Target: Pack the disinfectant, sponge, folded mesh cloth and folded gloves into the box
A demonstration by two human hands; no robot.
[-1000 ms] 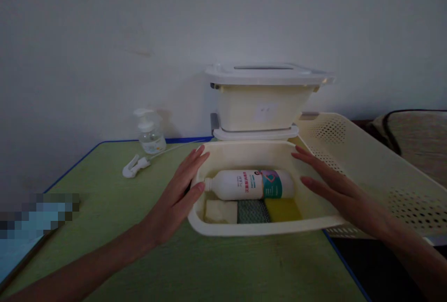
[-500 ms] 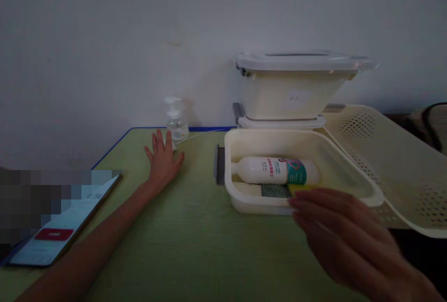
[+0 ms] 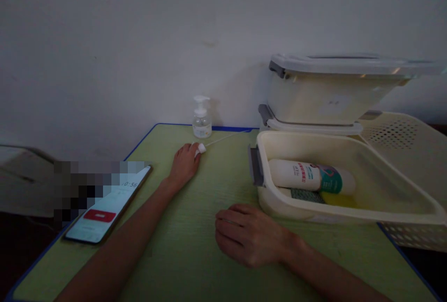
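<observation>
My left hand (image 3: 184, 166) reaches across the green table (image 3: 195, 246) and its fingers are closed on a small white spray nozzle (image 3: 201, 148) with a thin tube trailing right. Just beyond it stands a clear pump bottle (image 3: 201, 119). My right hand (image 3: 248, 235) rests on the table, fingers curled loosely, holding nothing. To its right sits an open cream bin (image 3: 384, 209) with a white bottle (image 3: 307, 177) lying inside, above a dark scrub pad (image 3: 307, 195) and a yellow sponge (image 3: 338, 199).
A lidded cream bin (image 3: 335, 88) is stacked on another lid behind the open bin. A perforated cream basket (image 3: 401, 135) stands at the right. A phone (image 3: 106, 205) with a lit screen lies at the table's left edge. A white wall is behind.
Both hands left the open bin. My left hand moved to the spray nozzle and closed on it. My right hand came down onto the table. The view swung left.
</observation>
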